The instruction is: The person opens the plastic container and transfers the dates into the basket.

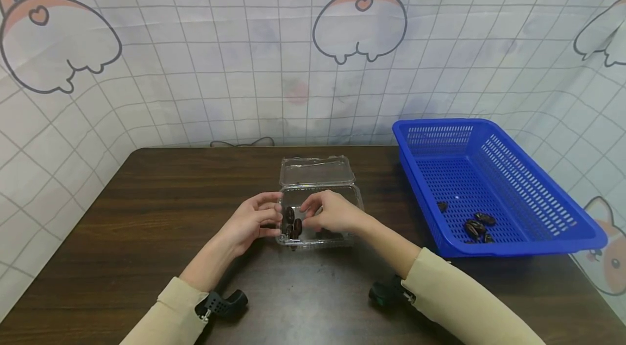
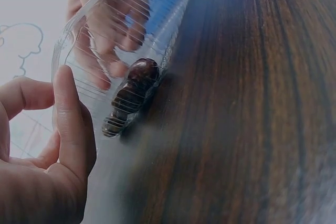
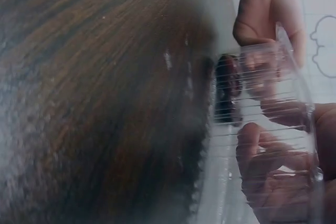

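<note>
A clear plastic clamshell box (image 1: 320, 243) stands on the table with its lid (image 1: 318, 172) folded back. Along its left side inside lie several glossy, dark brown dates (image 1: 297, 227), also visible through the ribbed wall as dark dates (image 2: 131, 93). My left hand (image 1: 256, 220) rests its fingers against the outside of the left wall. Inside the box, just right of the dates, is my right hand (image 1: 330, 212), its thumb and fingers loosely bent and apart. Nothing shows between them, and the right wrist view sees this hand (image 3: 275, 166) only through plastic.
A blue perforated basket (image 1: 533, 250) stands to the right, with several more dates (image 1: 474, 228) on its floor near the front. Behind the dark wooden table (image 1: 146, 225) hangs a checked cloth (image 1: 220, 62). A thin cable (image 1: 242, 144) lies by the table's back edge.
</note>
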Demonstrator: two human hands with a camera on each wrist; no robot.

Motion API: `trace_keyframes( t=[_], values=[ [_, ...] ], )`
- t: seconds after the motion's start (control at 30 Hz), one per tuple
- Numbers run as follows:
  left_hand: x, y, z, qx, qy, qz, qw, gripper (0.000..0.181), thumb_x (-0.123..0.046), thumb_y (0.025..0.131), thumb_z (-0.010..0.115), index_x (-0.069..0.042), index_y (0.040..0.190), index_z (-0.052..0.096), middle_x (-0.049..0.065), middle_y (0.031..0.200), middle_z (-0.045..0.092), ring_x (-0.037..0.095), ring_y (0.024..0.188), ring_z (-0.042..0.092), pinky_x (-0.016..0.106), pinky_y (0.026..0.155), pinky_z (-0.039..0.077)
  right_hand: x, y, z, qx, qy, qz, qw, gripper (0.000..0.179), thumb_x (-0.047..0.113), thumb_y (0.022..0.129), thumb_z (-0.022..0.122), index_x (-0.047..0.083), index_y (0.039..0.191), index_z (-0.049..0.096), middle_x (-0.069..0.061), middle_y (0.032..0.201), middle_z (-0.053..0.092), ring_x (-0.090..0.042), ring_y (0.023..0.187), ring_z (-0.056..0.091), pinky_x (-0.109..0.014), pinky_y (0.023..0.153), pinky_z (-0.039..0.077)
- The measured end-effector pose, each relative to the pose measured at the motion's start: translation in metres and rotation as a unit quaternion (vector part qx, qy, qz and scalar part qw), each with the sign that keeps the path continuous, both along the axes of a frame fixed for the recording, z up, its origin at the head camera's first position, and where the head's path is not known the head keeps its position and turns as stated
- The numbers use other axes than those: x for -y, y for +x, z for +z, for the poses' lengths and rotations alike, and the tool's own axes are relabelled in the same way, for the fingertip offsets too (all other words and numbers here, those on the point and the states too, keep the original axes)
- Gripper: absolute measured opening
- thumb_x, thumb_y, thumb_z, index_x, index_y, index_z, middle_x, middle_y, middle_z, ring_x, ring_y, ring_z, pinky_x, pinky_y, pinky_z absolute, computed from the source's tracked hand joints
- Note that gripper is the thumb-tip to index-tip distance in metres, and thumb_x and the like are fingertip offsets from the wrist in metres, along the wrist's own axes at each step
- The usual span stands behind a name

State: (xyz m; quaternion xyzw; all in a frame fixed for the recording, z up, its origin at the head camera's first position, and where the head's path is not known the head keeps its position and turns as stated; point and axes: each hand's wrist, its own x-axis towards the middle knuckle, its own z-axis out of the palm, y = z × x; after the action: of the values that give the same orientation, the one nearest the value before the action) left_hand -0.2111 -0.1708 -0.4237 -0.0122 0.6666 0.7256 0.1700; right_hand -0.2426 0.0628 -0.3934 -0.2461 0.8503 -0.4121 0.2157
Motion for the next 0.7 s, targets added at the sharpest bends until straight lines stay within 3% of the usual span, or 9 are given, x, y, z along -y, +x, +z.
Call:
trace_keyframes(
  t=[0.3, 0.7],
  values=[
    [0.000, -0.001, 0.000, -0.003, -0.001, -0.002, 1.0000, 0.056, 0.002, 0.093, 0.059, 0.002, 0.148, 0.044, 0.009, 0.107, 0.058, 0.020, 0.086, 0.061, 0.031, 0.072, 0.060, 0.010, -0.004, -0.010, 0.002, 0.022, -0.003, 0.9997, 0.030, 0.012, 0.093, 0.076, 0.000, 0.119, 0.070, 0.001, 0.079, 0.066, -0.011, 0.058, 0.056, -0.022, 0.048, 0.044],
    [0.000, -0.001, 0.000, -0.001, -0.002, 0.000, 1.0000, 0.056, 0.002, 0.093, 0.059, 0.002, 0.147, 0.044, 0.009, 0.107, 0.057, 0.019, 0.085, 0.060, 0.031, 0.072, 0.060, 0.016, -0.004, -0.014, -0.030, 0.040, -0.002, 0.9987, 0.025, 0.012, 0.088, 0.082, 0.003, 0.110, 0.072, 0.001, 0.081, 0.064, -0.011, 0.060, 0.060, -0.025, 0.060, 0.050]
  ],
)
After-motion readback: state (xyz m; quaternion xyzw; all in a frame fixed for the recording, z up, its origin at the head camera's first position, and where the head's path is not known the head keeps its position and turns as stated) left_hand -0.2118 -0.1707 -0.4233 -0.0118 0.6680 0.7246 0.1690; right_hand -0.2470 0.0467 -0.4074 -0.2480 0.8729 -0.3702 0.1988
